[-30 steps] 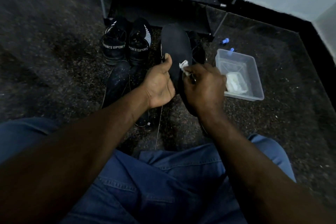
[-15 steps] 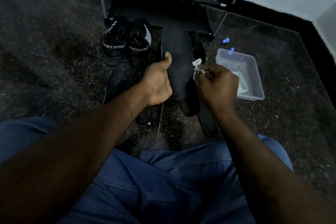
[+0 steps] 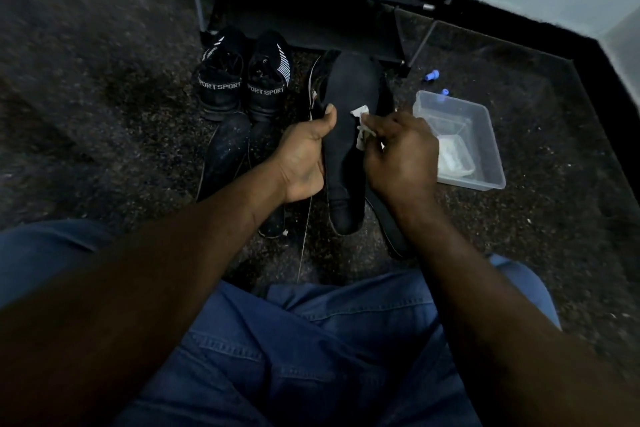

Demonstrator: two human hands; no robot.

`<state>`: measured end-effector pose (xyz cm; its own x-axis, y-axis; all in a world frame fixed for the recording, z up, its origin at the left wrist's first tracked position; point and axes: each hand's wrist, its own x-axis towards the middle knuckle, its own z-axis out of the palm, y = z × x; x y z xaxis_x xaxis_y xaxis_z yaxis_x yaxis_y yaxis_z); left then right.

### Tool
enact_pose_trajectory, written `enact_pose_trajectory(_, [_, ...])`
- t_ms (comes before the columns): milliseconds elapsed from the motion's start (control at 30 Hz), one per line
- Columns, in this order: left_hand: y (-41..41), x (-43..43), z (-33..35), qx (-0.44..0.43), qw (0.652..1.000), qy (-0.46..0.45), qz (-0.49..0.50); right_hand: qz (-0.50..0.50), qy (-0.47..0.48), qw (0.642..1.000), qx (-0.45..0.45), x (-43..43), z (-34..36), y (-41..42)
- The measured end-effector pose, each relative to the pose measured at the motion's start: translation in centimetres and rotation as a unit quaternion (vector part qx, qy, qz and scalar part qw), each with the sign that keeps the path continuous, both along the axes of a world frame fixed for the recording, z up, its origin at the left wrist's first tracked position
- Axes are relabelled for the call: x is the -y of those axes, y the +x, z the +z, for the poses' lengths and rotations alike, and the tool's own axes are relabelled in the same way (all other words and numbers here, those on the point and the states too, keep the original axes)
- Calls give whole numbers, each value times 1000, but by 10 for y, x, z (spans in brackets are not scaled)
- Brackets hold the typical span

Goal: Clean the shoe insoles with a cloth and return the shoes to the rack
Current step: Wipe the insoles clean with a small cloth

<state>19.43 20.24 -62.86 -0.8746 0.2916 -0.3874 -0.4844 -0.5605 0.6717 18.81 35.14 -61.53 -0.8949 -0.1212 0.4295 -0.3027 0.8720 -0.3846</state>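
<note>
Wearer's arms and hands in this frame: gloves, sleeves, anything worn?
Left hand and right hand are bare: no gloves, no rings or watch visible. Both forearms are uncovered to the frame edge, no sleeves in view. Only clothing seen is blue denim over the legs, with stitched seams.

**Person as seen from the head camera.** Two bare forearms are shown, the left forearm (image 3: 166, 274) and the right forearm (image 3: 485, 295). Each ends in a bare hand, marked left hand (image 3: 301, 159) and right hand (image 3: 401, 156). The lap is covered by blue denim (image 3: 311, 350), on which paler double-stitched seams, a curved line of stitching and soft folds are visible. The same denim is seen over the left leg (image 3: 45, 253) and the right leg (image 3: 533, 291).
</note>
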Motion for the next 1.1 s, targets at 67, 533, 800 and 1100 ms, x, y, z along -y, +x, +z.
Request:
enact_pose_trajectory(67, [1, -1, -1, 3, 1000, 9, 5, -2, -9, 1000, 5, 4, -5, 3])
enact_pose_trajectory(533, [-6, 8, 4, 3, 1000, 10, 5, 43, -164, 985, -16, 8, 4, 29])
enact_pose_trajectory(800, [-10, 8, -8, 16, 999, -8, 36, 48, -15, 999, 15, 43, -4, 29])
enact_pose_trajectory(1100, [-9, 7, -6, 21, 999, 18, 35, 29, -56, 998, 17, 16, -3, 40])
